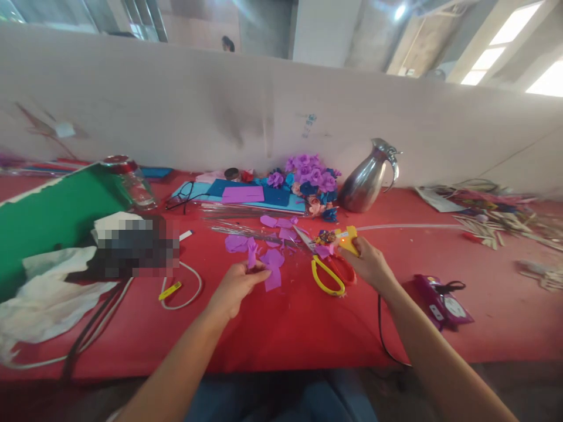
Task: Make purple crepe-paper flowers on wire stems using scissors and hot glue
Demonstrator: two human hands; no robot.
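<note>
My left hand [237, 287] pinches purple foam petals [273, 278] between thumb and fingers above the red table. In my right hand [372, 266] is a yellow glue gun [349, 239] with a small orange light, its nozzle end pointing left. A long clear glue stick [409, 226] runs out to the right behind it. Between my hands lie scissors [328, 286] with one yellow and one red handle, blades pointing away. More loose purple petals [237, 242] are scattered just beyond my left hand, next to a bundle of thin wires [240, 230].
Finished purple, blue and pink flowers [310, 176] are heaped at the back, beside foam sheets [243, 194]. A steel jug [365, 181] stands right of them. A glass jar [136, 187] leans left. White cable [196, 293] lies left, a purple packet [444, 305] right.
</note>
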